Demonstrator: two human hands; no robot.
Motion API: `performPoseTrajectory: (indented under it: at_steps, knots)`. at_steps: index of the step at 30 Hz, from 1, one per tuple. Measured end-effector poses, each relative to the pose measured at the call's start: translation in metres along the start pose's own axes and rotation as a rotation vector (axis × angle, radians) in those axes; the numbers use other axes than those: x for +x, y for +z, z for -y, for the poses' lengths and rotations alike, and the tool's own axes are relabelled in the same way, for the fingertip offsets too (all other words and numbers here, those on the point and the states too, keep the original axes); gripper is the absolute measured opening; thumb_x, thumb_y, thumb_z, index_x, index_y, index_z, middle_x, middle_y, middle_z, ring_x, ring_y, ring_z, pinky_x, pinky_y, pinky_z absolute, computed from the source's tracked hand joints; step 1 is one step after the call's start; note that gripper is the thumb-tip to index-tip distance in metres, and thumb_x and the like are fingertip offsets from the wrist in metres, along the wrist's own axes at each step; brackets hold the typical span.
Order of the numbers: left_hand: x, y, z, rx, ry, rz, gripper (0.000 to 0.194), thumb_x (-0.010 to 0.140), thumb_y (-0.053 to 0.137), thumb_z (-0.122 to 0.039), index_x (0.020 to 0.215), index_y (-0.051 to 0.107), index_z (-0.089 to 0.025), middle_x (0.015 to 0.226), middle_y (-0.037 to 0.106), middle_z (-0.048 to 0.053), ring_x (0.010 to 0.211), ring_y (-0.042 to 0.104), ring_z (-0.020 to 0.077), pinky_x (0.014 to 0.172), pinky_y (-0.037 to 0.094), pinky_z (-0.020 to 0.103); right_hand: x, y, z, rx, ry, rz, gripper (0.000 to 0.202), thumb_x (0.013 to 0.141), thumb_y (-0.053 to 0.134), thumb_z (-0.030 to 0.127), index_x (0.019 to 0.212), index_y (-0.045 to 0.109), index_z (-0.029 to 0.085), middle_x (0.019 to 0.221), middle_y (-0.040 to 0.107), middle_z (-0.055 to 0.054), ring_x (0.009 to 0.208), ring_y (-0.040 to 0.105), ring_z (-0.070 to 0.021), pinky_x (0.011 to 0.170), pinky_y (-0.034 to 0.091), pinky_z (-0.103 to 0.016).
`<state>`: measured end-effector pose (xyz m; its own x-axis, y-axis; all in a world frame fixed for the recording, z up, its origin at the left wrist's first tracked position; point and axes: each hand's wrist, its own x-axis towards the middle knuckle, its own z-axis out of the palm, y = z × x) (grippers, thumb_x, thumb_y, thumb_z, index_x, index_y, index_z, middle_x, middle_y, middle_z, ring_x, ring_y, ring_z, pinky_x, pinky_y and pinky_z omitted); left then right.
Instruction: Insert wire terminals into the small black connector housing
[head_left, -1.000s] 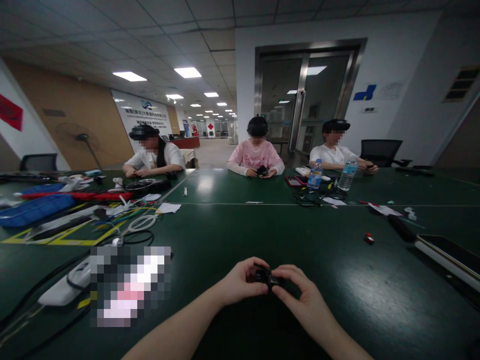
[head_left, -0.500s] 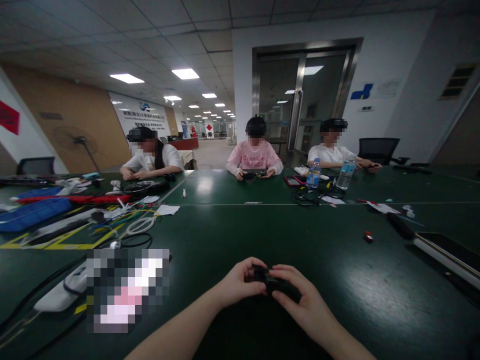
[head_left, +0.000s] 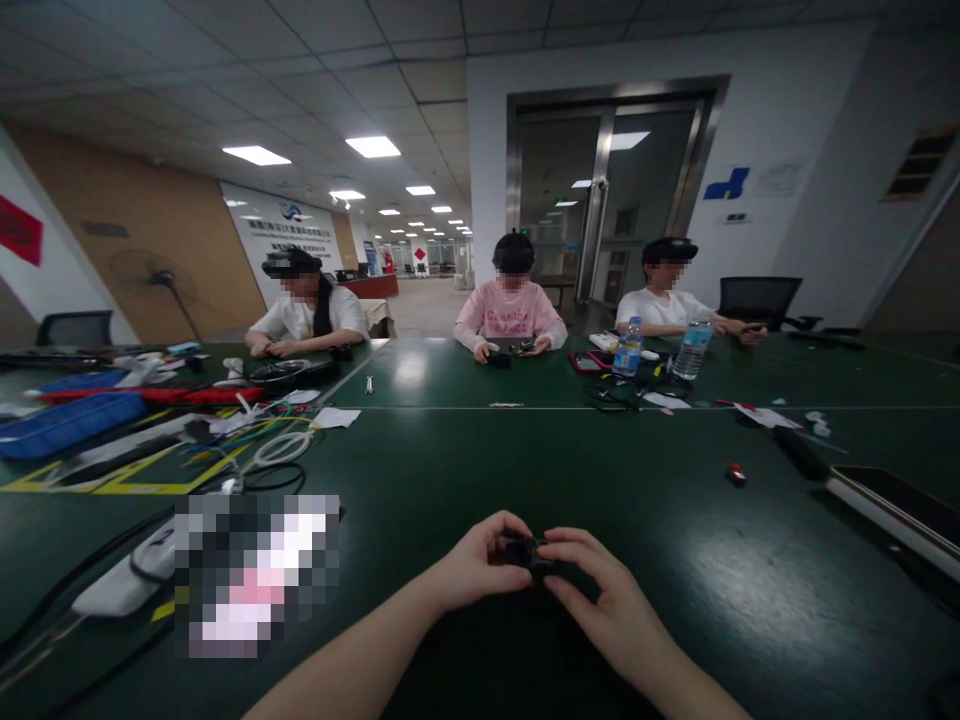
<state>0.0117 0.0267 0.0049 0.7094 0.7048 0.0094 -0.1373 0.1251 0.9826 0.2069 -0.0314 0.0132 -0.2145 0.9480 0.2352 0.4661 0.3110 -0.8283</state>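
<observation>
Close in front of me, both hands meet around a small black object, dark against the dark green table; its kind cannot be made out. My left hand wraps its left side, with the thumb below and the fingers curled behind. On the right end, the fingertips and thumb of my right hand pinch it from above and below. Much of the object is hidden by my fingers.
Left of my arms lie a blurred-out bright panel, a white power strip, cables and a blue tray. A small red item and a flat device lie right. Water bottles stand farther off. Three people sit opposite.
A dark part that showed between my right fingers and thumb no longer shows there. Both hands stay in nearly the same place, still on the black object.
</observation>
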Motion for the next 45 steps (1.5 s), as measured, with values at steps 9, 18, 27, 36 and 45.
performPoseTrajectory:
  at_steps: [9, 18, 27, 36, 45]
  knots:
    - [0.001, 0.001, -0.001, 0.039, 0.018, -0.035, 0.043, 0.063, 0.078, -0.018, 0.098, 0.054, -0.018, 0.095, 0.059, 0.002, 0.086, 0.058, 0.0164, 0.074, 0.043, 0.029, 0.001, 0.0, -0.003, -0.009, 0.014, -0.027, 0.036, 0.076, 0.059, 0.021, 0.111, 0.059, 0.028, 0.118, 0.058, -0.005, 0.113, 0.052, -0.024, 0.096, 0.043, -0.039]
    - [-0.001, 0.001, 0.001, 0.214, 0.006, -0.056, 0.039, 0.07, 0.07, -0.014, 0.104, 0.051, -0.018, 0.097, 0.059, 0.004, 0.087, 0.058, 0.0167, 0.076, 0.045, 0.031, 0.003, -0.007, -0.008, -0.033, 0.137, -0.004, 0.039, 0.078, 0.059, 0.03, 0.116, 0.056, 0.024, 0.12, 0.061, -0.006, 0.115, 0.053, -0.0242, 0.101, 0.039, -0.042]
    - [-0.005, 0.001, -0.009, 0.878, 0.081, -0.148, 0.046, 0.07, 0.069, -0.025, 0.115, 0.058, -0.022, 0.112, 0.048, 0.007, 0.105, 0.048, 0.0236, 0.094, 0.04, 0.038, 0.01, -0.004, -0.026, -0.083, 0.161, 0.02, 0.037, 0.075, 0.063, 0.025, 0.111, 0.061, 0.026, 0.116, 0.063, -0.003, 0.112, 0.055, -0.0234, 0.099, 0.041, -0.039]
    - [-0.007, -0.004, -0.011, 0.963, 0.009, -0.101, 0.047, 0.073, 0.067, -0.03, 0.118, 0.056, -0.022, 0.111, 0.052, 0.007, 0.105, 0.047, 0.0246, 0.093, 0.039, 0.039, 0.012, 0.002, -0.032, -0.158, 0.2, 0.041, 0.036, 0.073, 0.065, 0.029, 0.109, 0.064, 0.031, 0.119, 0.061, -0.001, 0.117, 0.05, -0.0259, 0.101, 0.037, -0.044]
    - [-0.006, -0.005, -0.012, 1.048, -0.017, -0.085, 0.043, 0.077, 0.063, -0.028, 0.119, 0.056, -0.021, 0.108, 0.054, 0.008, 0.101, 0.047, 0.0253, 0.091, 0.039, 0.04, 0.013, -0.001, -0.028, -0.181, 0.199, 0.065, 0.03, 0.078, 0.061, 0.033, 0.107, 0.065, 0.03, 0.119, 0.061, -0.003, 0.117, 0.049, -0.0269, 0.1, 0.036, -0.046]
